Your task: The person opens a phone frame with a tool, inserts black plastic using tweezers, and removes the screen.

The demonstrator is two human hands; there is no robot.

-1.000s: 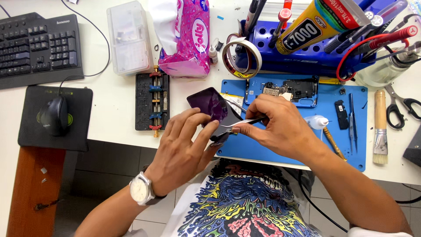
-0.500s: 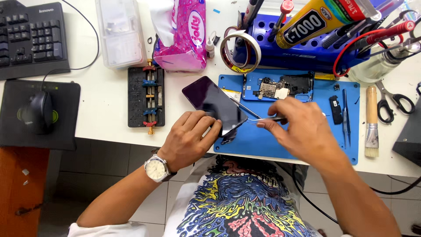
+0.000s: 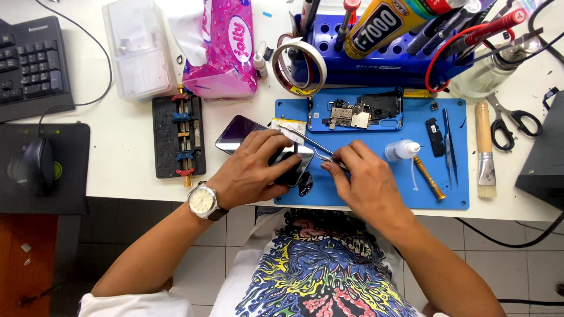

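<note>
Both hands on our smartphone (image 3: pixel 247 136) at blue mat's (image 3: pixel 458 194) left edge | left hand (image 3: pixel 255 170) fingers pressed atop it | right hand (image 3: pixel 358 179) pinches tweezers (image 3: pixel 311 142), tips up-left along phone's far edge

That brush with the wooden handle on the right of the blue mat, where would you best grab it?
Grip the brush by its round wooden handle, the upper half, coming from above with fingers on its two long sides. It lies flat and lengthwise on the blue mat's right edge, bristles toward the person. The scissors lie close on its right, so the left side looks roomier.
</note>
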